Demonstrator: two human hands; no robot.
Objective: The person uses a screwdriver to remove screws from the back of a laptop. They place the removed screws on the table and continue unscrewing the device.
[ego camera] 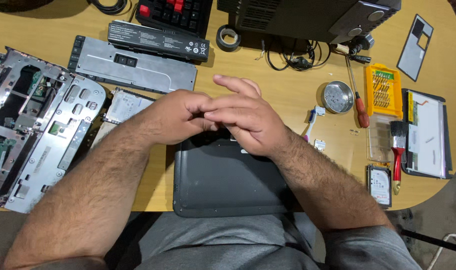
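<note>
My left hand (175, 117) and my right hand (245, 117) meet above the far edge of a dark grey laptop lid (223, 185) that lies at the table's near edge. The right hand's fingers stretch out flat over the left hand's fingertips. The left hand is loosely curled. Whether anything small sits between the hands is hidden. Neither hand visibly grips an object.
A stripped silver laptop chassis (38, 130) lies at left, with a hard drive (125, 105), a grey panel (133, 65) and a battery (158, 40) behind. At right are a metal dish (338, 96), a screwdriver (359, 102), a yellow bit set (383, 90), a brush (398, 155), a screen panel (428, 132) and another drive (379, 185).
</note>
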